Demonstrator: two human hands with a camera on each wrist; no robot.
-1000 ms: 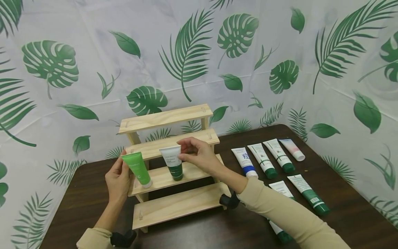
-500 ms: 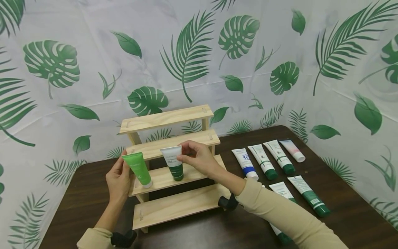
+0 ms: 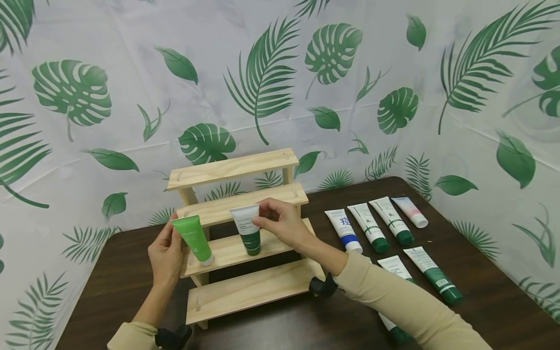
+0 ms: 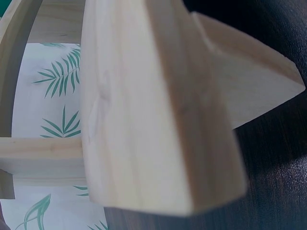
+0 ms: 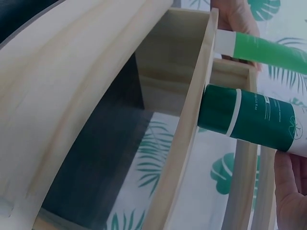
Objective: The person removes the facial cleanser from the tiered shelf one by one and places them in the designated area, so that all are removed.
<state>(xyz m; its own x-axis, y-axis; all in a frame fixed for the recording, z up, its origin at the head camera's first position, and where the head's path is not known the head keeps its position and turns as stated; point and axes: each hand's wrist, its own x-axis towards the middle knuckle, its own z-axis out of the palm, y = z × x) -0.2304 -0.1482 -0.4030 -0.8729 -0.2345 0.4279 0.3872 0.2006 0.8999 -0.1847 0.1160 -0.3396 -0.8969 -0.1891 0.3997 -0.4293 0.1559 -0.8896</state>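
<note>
A small white and dark green squeeze tube point(image 3: 246, 228) stands cap down on the second step from the bottom of a wooden rack point(image 3: 245, 287). My right hand point(image 3: 284, 221) pinches its upper right edge between thumb and fingers. Left of it, a bright green squeeze tube point(image 3: 193, 240) with a white cap stands on the same step. My left hand point(image 3: 166, 253) is at that tube's left edge, partly behind it. Whether it grips the tube or only touches it or the rack is hidden. In the right wrist view, the dark green cap point(image 5: 216, 108) meets the step.
Several white, green and blue squeeze tubes lie on the dark table point(image 3: 131, 257) at the right, including a blue-capped one point(image 3: 344, 228) and a green-capped one point(image 3: 433, 274). My right sleeve point(image 3: 393, 291) partly covers some. A leaf-printed cloth point(image 3: 271, 73) hangs behind the rack.
My right hand has shifted the white and dark green tube slightly right along the step. My left hand and the bright green tube stay put.
</note>
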